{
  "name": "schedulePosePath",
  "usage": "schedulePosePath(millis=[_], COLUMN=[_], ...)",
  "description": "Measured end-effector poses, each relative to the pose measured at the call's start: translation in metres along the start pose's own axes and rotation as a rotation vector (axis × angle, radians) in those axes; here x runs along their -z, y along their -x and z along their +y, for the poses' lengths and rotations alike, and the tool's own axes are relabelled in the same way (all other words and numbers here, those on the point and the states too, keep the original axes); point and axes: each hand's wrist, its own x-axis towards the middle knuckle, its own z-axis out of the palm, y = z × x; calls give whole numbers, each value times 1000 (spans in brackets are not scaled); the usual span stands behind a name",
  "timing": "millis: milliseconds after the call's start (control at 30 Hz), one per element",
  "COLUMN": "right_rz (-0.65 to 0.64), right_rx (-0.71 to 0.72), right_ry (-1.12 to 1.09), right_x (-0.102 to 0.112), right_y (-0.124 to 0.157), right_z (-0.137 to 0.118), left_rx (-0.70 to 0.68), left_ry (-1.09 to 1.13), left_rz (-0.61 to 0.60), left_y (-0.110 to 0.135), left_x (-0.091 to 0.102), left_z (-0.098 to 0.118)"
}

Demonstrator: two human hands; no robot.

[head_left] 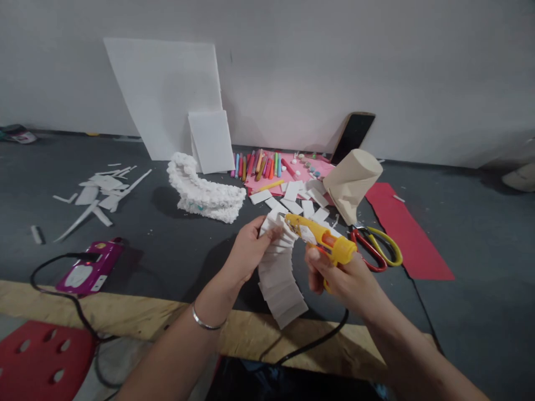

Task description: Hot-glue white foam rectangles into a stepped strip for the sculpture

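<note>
My left hand (247, 249) is closed on the upper end of a curved strip of overlapping white foam-board pieces (281, 284), which hangs down past the table's front edge. In my right hand (340, 275) is a yellow hot glue gun (324, 236), its tip pointing left at the top of the strip, close to my left fingers. Whether the tip touches the strip I cannot tell. Loose white rectangular pieces (292, 206) lie just beyond my hands. To the right of the glue gun are scissors (378, 250) with red and yellow handles.
A fluffy white curved piece (209, 192) lies left of centre. White boards (179, 83) and a phone (353, 136) lean on the wall. Behind the loose pieces are crayons (263, 165). A beige cone-like form (355, 178) and red sheet (407, 234) are right; a purple power box (90, 267) is left.
</note>
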Motion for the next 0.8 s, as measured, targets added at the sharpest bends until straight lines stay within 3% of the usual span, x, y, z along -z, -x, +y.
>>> schedulePosePath(millis=[800], right_rz=[34], right_rx=[-61], right_ry=[153], right_x=[7], right_y=[10], right_z=[9], left_rx=[-59], left_ry=[24], left_rz=[-10], left_y=[-2], left_x=[2], left_z=[-4])
